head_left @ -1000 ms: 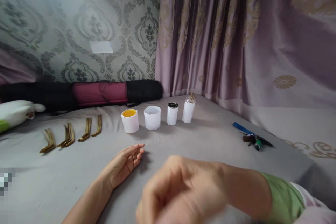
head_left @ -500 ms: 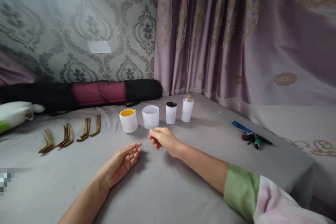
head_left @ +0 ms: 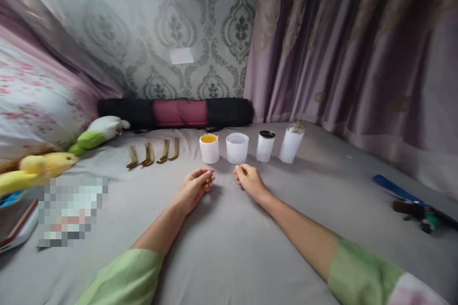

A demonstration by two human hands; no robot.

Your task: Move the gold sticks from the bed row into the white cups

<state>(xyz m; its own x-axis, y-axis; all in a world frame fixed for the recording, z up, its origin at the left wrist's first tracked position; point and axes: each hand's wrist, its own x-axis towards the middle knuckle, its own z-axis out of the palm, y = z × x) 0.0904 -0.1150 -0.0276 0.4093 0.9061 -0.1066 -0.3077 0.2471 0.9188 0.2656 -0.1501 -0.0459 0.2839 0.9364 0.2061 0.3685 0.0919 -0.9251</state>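
My left hand (head_left: 198,188) hovers low over the grey sheet, its fingers curled in and thumb against them, with nothing seen in it. My right hand (head_left: 251,182) is closed, thumb pressed to the fingers; whether anything small is inside is hidden. Just beyond the hands stands a row of containers: a white cup with a yellow inside (head_left: 209,150), a wider translucent white cup (head_left: 237,149), a white-wrapped can with a dark rim (head_left: 265,147), and a tall white-wrapped jar (head_left: 291,147) with thin brown-gold sticks (head_left: 300,126) poking out. Several bundles of bent gold strips (head_left: 147,155) lie left of the row.
A black and maroon roll (head_left: 179,113) lies along the wall. Plush toys (head_left: 102,131) and a blurred-out packet (head_left: 71,212) are on the left. Keys with a blue strap (head_left: 397,189) lie at the right. Purple curtains (head_left: 279,47) hang behind.
The view has swung left, so everything appears further right. My left hand has curled its fingers from a looser, open shape. My right hand remains closed near the containers.
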